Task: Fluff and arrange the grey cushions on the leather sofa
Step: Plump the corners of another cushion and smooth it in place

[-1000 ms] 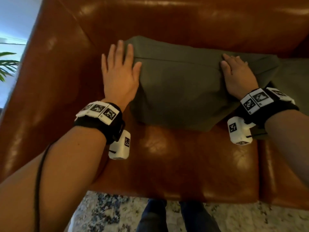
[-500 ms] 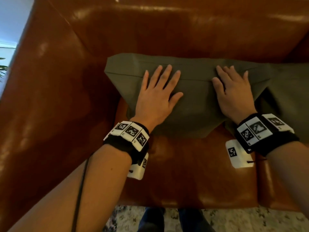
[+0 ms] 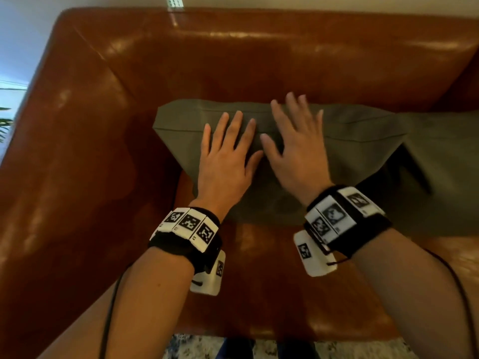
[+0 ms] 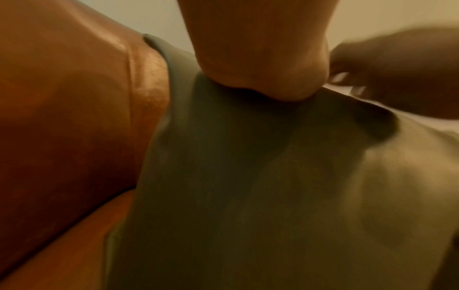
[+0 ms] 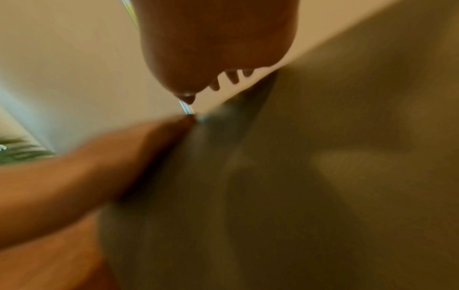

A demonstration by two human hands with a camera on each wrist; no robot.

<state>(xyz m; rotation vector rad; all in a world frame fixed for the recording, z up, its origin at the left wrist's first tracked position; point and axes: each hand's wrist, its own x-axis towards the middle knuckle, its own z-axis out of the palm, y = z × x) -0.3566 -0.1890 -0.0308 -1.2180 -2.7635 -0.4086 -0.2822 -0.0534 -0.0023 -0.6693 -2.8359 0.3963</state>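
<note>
Nearest to us, both wrists have drawn in over the seat of the leather sofa (image 3: 259,281). A second ago our left hand (image 3: 225,164) lay off the cushion's left edge on the leather and our right hand (image 3: 300,156) sat far over toward its right corner. Now the two lie side by side at the middle of the grey cushion (image 3: 357,141), thumbs nearly touching. Both hands are flat, fingers straight and spread, holding nothing; the palms press into the fabric. The left wrist view shows the heel of the palm sinking a dent in the cloth.

We judge this to be the patting stage: the sides were squared first and the centre is now being pushed in to shape the filling. The cushion leans against the sofa back, in the corner by the left armrest (image 3: 77,151), so it looks close to its final place.

Further right, a second grey cushion (image 3: 445,172) sits against the first, its edge tucked behind it; it probably needs the same treatment. Nothing blocks our reach to it. A plant leaf (image 3: 5,123) shows at the far left, beyond the sofa.
</note>
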